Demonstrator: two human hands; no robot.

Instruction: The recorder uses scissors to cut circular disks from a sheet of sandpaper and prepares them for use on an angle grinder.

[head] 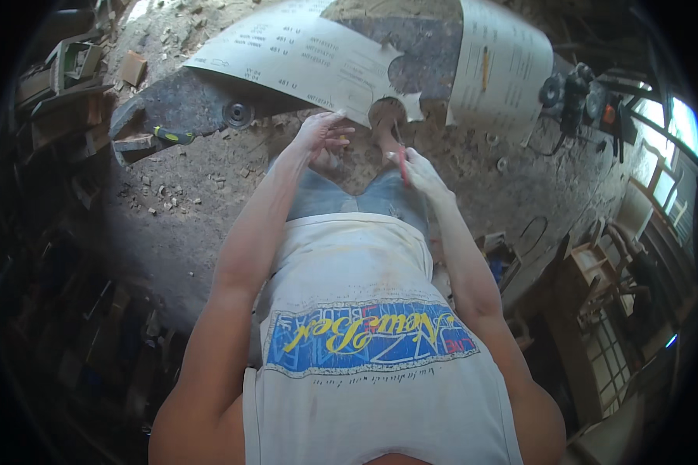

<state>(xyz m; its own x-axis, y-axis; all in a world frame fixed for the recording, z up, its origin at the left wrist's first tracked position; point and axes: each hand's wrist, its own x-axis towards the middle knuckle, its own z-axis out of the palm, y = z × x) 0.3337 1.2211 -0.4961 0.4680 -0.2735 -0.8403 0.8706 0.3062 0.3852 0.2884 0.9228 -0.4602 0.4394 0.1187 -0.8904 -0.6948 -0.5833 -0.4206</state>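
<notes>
A large curled sheet of printed abrasive-backing-like material (320,58) lies before me, with curved cuts along its near edge. My left hand (326,132) is at that near edge, fingers partly bent; a small yellow thing shows at the fingers, and whether they grip the sheet is unclear. In my right hand (417,168) are red-handled scissors (404,167), their blades pointing up towards the cut part of the sheet. A yellow pencil (485,68) rests on the right part of the sheet.
A dark worktop (200,102) carries a yellow-and-black utility knife (174,136) and a round metal disc (238,115). A machine with wheels (576,96) stands at the right. Wood scraps (132,68) litter the ground, and wooden frames (593,264) are at the lower right.
</notes>
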